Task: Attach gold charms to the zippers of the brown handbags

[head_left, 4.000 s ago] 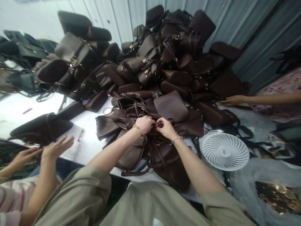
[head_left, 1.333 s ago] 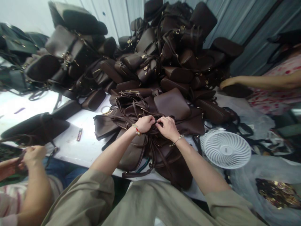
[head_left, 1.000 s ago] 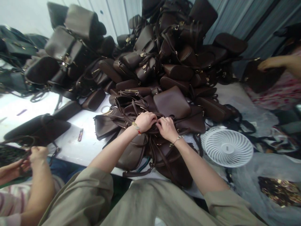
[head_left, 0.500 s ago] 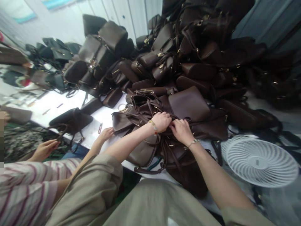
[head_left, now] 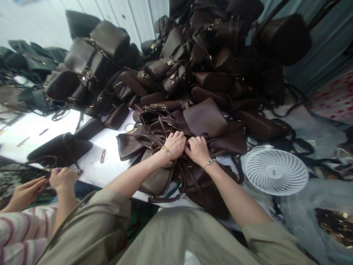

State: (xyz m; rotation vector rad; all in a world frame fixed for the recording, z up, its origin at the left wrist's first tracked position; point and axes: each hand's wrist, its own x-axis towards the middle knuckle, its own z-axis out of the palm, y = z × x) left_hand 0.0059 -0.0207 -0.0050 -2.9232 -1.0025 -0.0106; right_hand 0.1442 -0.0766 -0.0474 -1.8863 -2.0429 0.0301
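Note:
Both of my hands are closed over a cluster of dark brown leather handbags on the white table. My left hand (head_left: 175, 144), with a yellowish bracelet, curls its fingers around a brown bag strap (head_left: 158, 141). Close beside it, my right hand (head_left: 198, 150) pinches at the same tangle of straps; the exact part is hidden beneath the fingers. Behind my right hand stands a smooth brown handbag (head_left: 205, 117). A greyer brown bag (head_left: 156, 173) lies below my left forearm, and more straps hang toward the table's front edge.
Piled brown handbags (head_left: 160, 70) fill the table's back. A white round fan grille (head_left: 273, 171) sits at right. On the left, a co-worker's hands (head_left: 62, 180) hold a dark bag's strap near a small red cutter (head_left: 103, 155). Another dark bag (head_left: 285, 38) shows upper right.
The view has turned right. My hands stay close together on the straps. The co-worker's nearer hand has moved left to join the other, and a dark bag now appears at upper right.

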